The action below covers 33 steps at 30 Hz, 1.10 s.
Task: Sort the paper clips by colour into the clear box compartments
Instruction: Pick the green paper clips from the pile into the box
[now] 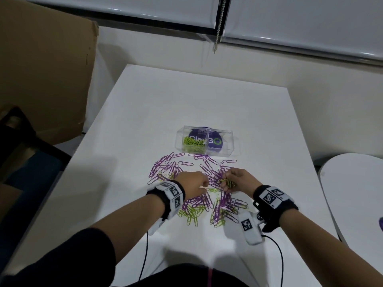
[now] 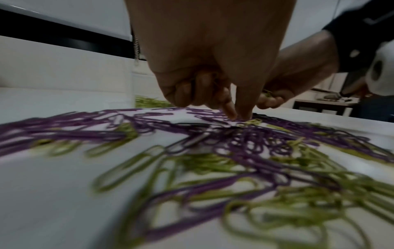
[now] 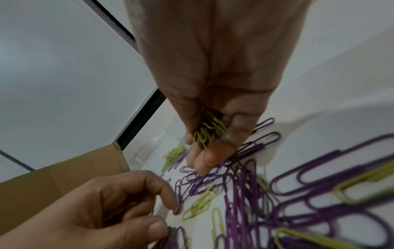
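Beside the "ClayGO" clear box (image 1: 204, 141), right fingers (image 3: 210, 156) pinch green clips (image 3: 210, 128).

Head view high above the counter (image 1: 207, 104) looking forward and down, both wrist views close and low along the fingers, all sharing the clip pile (image 1: 199, 183).

A white table (image 1: 207, 104) carried a clear box (image 1: 204, 141) near its centre, whose left compartment held green clips (image 1: 193, 144). Nearer than the box, loose purple paper clips (image 1: 165, 164) and green paper clips (image 1: 191, 214) lay scattered and intermixed directly on the tabletop, the green ones mostly toward the near edge.
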Tool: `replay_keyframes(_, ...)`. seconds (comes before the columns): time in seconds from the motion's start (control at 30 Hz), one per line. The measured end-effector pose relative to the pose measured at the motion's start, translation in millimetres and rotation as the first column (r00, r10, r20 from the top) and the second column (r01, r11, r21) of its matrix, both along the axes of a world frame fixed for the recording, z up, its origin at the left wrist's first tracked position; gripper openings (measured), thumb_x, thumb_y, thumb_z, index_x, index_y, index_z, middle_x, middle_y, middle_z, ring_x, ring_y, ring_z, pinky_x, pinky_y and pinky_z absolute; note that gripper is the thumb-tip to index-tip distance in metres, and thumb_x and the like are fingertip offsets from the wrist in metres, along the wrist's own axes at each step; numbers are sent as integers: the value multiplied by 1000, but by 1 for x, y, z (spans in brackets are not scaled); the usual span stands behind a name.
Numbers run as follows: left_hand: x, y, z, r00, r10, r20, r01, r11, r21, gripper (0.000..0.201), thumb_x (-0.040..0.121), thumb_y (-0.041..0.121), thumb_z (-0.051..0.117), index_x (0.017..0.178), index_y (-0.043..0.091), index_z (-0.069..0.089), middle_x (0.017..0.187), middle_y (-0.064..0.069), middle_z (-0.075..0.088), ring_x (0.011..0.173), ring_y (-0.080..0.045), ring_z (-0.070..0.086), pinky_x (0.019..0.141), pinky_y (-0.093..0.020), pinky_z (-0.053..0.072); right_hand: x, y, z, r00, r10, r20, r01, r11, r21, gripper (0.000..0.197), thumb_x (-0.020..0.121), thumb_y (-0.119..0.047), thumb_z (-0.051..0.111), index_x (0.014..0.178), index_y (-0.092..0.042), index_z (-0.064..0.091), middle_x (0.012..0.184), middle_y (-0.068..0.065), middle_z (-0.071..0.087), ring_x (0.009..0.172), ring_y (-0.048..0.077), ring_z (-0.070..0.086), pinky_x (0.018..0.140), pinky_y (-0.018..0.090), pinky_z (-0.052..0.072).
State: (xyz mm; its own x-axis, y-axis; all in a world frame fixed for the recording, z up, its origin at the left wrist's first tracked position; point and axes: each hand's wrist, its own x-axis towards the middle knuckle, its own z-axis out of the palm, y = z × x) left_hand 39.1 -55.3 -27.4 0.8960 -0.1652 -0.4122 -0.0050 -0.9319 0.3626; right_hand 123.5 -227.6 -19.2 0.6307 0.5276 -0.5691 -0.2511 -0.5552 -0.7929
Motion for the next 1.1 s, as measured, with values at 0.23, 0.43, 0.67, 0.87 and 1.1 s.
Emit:
replay_keyframes(0.23,16,-33,-11,996,-66,67,61,995,75,30,92,29,52,115,10,55,120,-9,50,102,-31,59,75,-35,43,2,-18,-2,997,-15,69,19,998,-56,20,93,2,42,90,-16,51,68,4,63,42,6,53,42,18,37)
replay_keyframes(0.43,16,-32,-7,977,-207,59,189,956,224,24,96,15,46,115,2,53,120,-15,51,95,-35,60,69,-35,38,0,-18,1,993,-122,2,122,990,-72,28,92,1,41,67,-7,53,63,9,50,39,10,49,36,16,37)
replay_keyframes(0.67,11,-38,5,954,-297,27,272,905,327,29,92,-1,42,120,0,48,120,-16,57,105,-35,59,87,-41,45,-7,-21,2,923,328,203,-217,876,-431,34,87,-30,61,62,-18,43,59,-3,41,54,12,38,50,21,29)
replay_keyframes(0.87,7,-32,3,972,-234,13,221,934,279,31,90,-4,43,120,0,50,119,-16,58,104,-33,59,83,-40,45,-16,-52,3,694,682,229,-303,565,-767,26,86,-35,60,105,-16,59,112,3,61,103,22,57,82,29,42)
replay_keyframes(1.1,-3,-3,3,973,-232,6,221,933,285,45,88,-7,47,131,3,41,127,-16,51,105,-35,58,82,-40,46,-32,-38,-4,718,621,315,-253,654,-713,11,93,-28,51,91,-17,53,102,5,61,94,25,57,71,24,34)
